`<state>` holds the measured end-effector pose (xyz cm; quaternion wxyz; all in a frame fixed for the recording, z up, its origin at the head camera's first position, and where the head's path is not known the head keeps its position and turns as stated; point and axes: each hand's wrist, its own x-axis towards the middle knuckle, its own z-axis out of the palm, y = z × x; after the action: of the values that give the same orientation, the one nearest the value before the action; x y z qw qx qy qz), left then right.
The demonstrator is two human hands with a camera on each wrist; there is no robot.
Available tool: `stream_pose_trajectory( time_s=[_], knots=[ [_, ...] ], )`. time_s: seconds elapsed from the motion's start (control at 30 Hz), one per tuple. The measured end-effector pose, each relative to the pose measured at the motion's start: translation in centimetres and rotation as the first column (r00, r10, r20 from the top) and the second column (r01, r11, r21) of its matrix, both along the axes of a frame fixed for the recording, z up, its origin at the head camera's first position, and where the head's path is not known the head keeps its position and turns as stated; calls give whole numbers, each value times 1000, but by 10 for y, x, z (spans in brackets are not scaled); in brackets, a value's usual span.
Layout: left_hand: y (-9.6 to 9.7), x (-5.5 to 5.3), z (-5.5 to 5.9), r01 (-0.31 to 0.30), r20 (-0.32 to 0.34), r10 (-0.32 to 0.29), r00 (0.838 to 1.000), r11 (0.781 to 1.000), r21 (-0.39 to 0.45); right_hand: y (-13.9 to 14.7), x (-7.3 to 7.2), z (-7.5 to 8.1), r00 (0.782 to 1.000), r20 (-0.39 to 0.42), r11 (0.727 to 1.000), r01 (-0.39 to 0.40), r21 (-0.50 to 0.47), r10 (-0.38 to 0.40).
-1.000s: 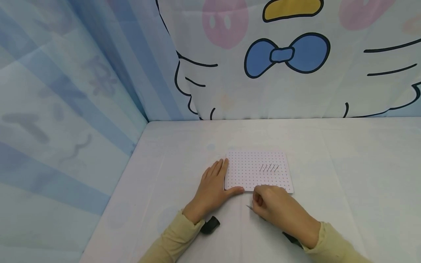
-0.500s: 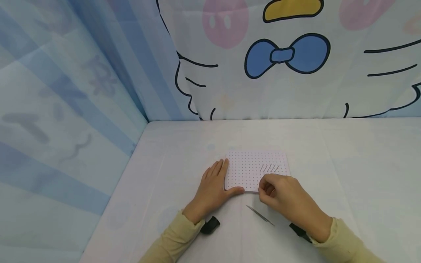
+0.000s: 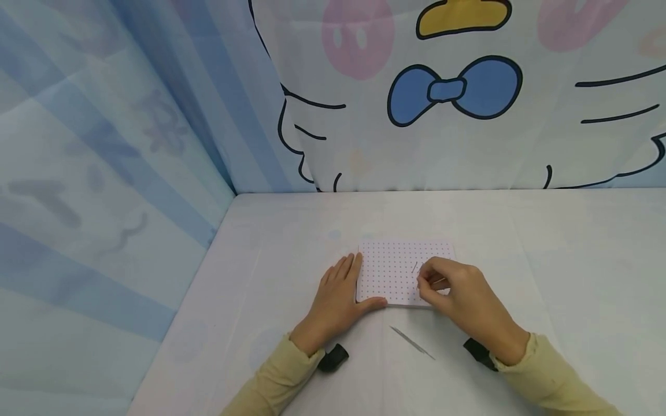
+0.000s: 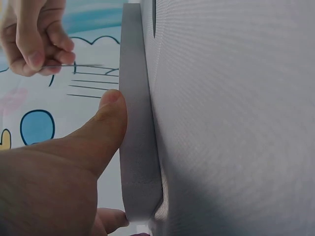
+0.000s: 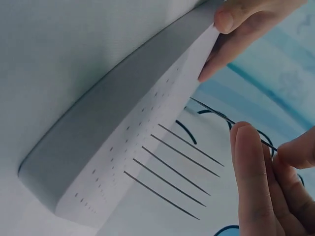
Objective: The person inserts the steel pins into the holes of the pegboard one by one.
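A white board with a grid of small holes lies on the table. My left hand rests against its left edge, fingers straight, thumb spread along the front edge. Thumb and fingertips of my right hand pinch a thin metal pin above the right part of the board. In the right wrist view, several similar pins stand in a row in the board, and the held pin is beside them, its end free of the holes. From the head, my right hand hides most of that row.
More thin pins lie on the white-covered table in front of the board. Black wrist cameras sit by the left sleeve and right sleeve. Behind the table hangs a printed cloth.
My right hand has moved from the pins on the table up and over the right part of the board, now covering most of the standing row. The left hand stays in place.
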<state>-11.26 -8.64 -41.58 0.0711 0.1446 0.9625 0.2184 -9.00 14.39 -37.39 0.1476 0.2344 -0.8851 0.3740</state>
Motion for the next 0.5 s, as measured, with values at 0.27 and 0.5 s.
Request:
stream_pose_trajectory(
  time_s=[0.27,0.5],
  knots=[
    [0,0,-1,-5,6,5,1000,1000,-8,3,-9,-8,1000,-12,1000,-3,-8,3],
    [-1,1,1,1,8,0,1000,1000,-2,4,-15,-12,1000,-17,1000,3,-9,-3]
  ],
)
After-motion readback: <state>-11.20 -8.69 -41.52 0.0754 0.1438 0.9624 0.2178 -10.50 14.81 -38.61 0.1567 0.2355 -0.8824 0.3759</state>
